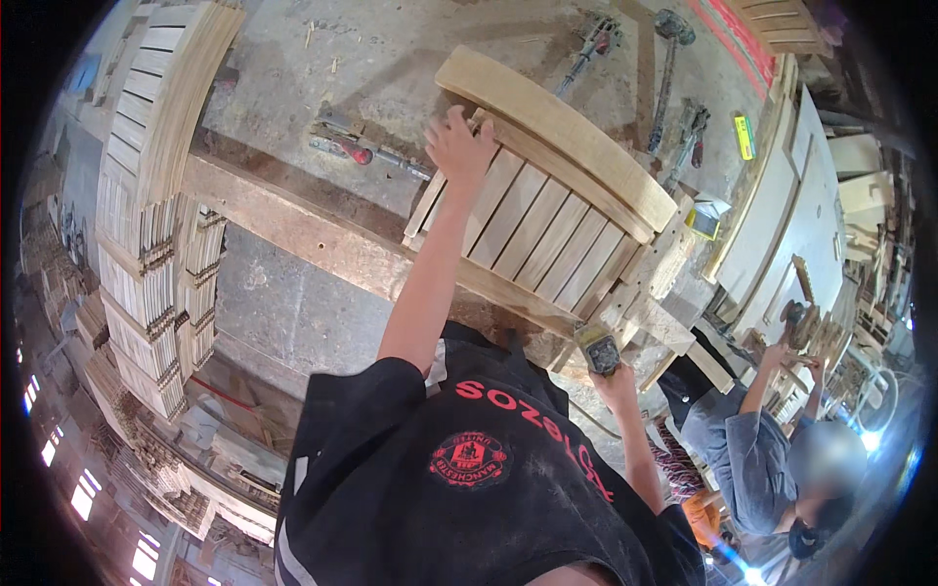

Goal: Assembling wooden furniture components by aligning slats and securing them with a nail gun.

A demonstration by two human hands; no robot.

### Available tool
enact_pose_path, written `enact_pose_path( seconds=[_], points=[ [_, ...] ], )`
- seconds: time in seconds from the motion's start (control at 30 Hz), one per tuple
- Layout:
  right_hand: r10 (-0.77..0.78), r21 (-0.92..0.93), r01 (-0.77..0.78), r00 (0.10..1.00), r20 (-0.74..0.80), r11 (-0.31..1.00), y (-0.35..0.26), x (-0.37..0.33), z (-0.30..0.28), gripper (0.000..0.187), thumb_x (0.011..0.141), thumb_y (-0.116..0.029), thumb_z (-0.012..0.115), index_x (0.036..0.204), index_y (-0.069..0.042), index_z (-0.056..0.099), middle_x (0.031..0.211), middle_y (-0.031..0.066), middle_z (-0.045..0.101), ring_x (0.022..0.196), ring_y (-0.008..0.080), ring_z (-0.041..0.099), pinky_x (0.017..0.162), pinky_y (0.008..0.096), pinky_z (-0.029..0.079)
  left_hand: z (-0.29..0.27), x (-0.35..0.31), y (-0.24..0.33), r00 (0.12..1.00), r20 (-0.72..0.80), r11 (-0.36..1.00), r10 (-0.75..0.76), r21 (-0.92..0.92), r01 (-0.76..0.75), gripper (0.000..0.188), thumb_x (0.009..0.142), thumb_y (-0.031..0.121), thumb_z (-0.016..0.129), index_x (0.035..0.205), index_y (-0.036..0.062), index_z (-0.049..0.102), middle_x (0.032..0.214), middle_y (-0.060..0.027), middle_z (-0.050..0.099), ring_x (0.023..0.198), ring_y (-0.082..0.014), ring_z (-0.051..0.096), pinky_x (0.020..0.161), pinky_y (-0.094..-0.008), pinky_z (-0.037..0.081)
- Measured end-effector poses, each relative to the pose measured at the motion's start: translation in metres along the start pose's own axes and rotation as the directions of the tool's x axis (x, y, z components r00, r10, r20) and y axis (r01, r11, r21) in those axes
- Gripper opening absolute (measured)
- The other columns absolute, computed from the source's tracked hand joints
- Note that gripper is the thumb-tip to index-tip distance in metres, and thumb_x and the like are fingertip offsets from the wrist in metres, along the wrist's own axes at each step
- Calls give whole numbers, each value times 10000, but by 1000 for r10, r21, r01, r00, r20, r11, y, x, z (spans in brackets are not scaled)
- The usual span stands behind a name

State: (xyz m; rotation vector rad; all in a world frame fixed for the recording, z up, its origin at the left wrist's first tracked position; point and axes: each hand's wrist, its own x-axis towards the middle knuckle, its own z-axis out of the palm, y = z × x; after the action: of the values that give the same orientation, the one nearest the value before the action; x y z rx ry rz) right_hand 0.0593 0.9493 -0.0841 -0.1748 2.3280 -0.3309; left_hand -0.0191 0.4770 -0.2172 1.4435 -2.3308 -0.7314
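A slatted wooden panel (pixel 532 220) lies on the workbench in front of me, with a wide curved board (pixel 557 137) along its far side. My left hand (pixel 461 146) grips the panel's far left corner, fingers bent over the frame's end. Down at the panel's near right corner, my right hand (pixel 614 384) is closed around a tool (pixel 598 352) with a dark squarish end and a yellowish body. I cannot make out its exact kind.
Clamps (pixel 591 49) and a red-handled tool (pixel 357 153) lie beyond the panel. A mallet (pixel 672 29) is farther right, near a yellow box (pixel 746 137). Slatted panels (pixel 147 107) are stacked at left. A co-worker (pixel 747 439) works at right beside pale boards (pixel 801 215).
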Motion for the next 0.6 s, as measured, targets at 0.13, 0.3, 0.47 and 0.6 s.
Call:
enact_pose_path(
  seconds=[0.13,0.3,0.47,0.6],
  points=[
    [66,113,-70,997,36,991,-2,3,-1,266,752,-200,742,874,31,693,671,136,686,616,239,688,578,378,513,1,6,-9,986,140,989,-87,-110,103,638,758,498,744,1231,108,568,1183,-186,530,1154,-391,484,919,-519,415],
    [246,258,-274,960,135,927,0,-1,-8,304,739,-214,790,892,27,686,674,82,672,585,191,649,560,340,497,4,3,-6,981,194,994,-6,-108,27,587,769,505,732,1208,138,598,1183,-179,539,1148,-396,493,940,-530,414],
    [297,482,-355,935,194,801,-18,4,-22,196,782,-166,762,775,-11,643,578,28,573,434,118,526,387,299,392,-9,10,-19,990,103,993,101,-77,-94,514,785,444,736,1179,136,617,1125,-188,569,1114,-395,517,927,-529,420],
    [460,773,-331,886,58,541,-9,14,-34,182,819,-182,720,767,-32,630,554,22,537,413,132,498,378,297,394,-65,-16,-19,956,290,788,48,-600,143,433,889,435,620,1101,58,596,944,-126,592,834,-285,560,739,-433,454]
  ],
)
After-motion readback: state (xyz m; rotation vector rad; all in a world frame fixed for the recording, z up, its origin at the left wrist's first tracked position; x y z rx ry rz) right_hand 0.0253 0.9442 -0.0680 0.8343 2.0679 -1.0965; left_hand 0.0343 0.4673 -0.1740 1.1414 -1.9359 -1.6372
